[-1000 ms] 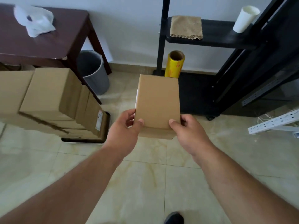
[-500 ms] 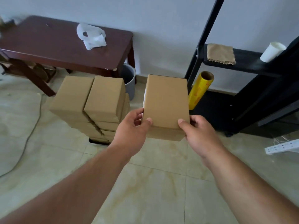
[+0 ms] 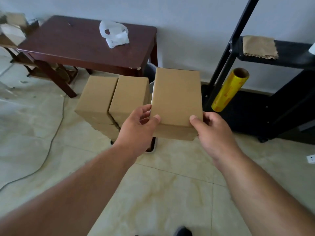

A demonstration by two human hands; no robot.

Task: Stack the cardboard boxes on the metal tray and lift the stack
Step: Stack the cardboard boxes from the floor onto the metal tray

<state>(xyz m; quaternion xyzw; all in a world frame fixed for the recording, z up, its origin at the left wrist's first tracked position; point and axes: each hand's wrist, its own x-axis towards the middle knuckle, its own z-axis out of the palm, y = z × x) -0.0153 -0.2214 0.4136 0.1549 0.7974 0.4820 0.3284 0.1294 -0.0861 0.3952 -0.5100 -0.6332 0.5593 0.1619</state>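
I hold a plain cardboard box (image 3: 176, 97) in the air between both hands. My left hand (image 3: 138, 126) grips its near left corner, thumb on top. My right hand (image 3: 213, 130) grips its near right corner the same way. Just left of the held box stands a stack of cardboard boxes (image 3: 112, 99), two side by side on top with more layers beneath. The stack sits on a metal tray (image 3: 152, 147) on the floor; only the tray's right corner shows below my left hand.
A dark wooden table (image 3: 81, 48) with a white plastic bag (image 3: 114, 34) stands behind the stack. A grey bin (image 3: 150, 68) peeks out behind the boxes. A black shelf frame (image 3: 272, 92) with a yellow film roll (image 3: 228, 90) is on the right. A cable (image 3: 49, 145) runs over the tiled floor.
The view has swung left, bringing the stack from the far left to just beside the held box. Both hands keep the same grip on the box.
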